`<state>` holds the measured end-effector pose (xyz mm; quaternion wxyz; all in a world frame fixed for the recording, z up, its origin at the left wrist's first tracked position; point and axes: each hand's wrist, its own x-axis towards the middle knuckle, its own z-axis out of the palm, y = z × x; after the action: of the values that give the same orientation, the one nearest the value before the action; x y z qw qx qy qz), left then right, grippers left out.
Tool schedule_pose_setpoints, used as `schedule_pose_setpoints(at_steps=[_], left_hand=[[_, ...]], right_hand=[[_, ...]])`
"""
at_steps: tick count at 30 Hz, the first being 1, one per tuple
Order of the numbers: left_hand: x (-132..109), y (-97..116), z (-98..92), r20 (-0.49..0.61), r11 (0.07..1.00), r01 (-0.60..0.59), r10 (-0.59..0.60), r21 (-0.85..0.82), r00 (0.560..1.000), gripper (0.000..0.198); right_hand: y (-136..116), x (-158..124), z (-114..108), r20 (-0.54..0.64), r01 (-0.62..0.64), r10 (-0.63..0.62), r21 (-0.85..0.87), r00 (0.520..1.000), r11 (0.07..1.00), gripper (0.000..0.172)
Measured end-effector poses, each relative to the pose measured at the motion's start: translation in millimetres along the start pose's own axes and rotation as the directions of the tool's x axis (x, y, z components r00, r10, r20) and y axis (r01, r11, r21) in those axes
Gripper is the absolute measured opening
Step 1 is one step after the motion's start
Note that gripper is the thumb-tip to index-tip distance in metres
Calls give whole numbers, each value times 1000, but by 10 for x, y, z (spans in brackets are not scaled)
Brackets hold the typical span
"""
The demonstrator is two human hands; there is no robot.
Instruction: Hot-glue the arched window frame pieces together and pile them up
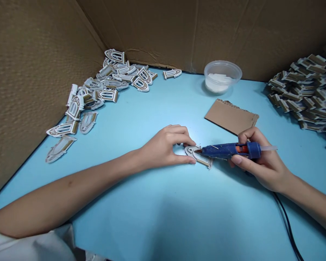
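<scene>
on the blue bench [141, 210], near its middle, the left hand [170, 146] pinches an arched piece [196, 156], and the right hand [267, 165] grips a glue gun [220, 150], nozzle at the piece. beyond lie a cardboard scrap [229, 116] and, by the far edge, a clear tub [235, 75] partly filled with white material [218, 82]; similar pieces crowd the far left corner [121, 78] and right edge [309, 96].

Piece: the white, arched, window-shaped piece [202, 161] is partly covered by the left hand [171, 145] and the blue plastic glue gun [220, 150]; contact with the tip cannot be told.
Handle: mostly hidden by the right hand [266, 167].
Card: the lower edge of the flat brown cardboard rectangle [230, 116] is overlapped.
Heap: the right-hand heap of white-and-tan pieces [306, 95] is cut off.
Cable: the thin black cable [287, 220] is cropped below.
</scene>
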<state>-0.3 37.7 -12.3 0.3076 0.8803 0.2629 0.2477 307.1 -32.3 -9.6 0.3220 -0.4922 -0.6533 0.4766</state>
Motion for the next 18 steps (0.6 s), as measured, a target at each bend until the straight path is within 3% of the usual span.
schedule_pose_setpoints(at_steps=[18], left_hand=[[-4,-4,7,3,1000,1,-1,7,1000,42]], right_hand=[[6,-23,50,-38,94,-98,-94,994,991,29]])
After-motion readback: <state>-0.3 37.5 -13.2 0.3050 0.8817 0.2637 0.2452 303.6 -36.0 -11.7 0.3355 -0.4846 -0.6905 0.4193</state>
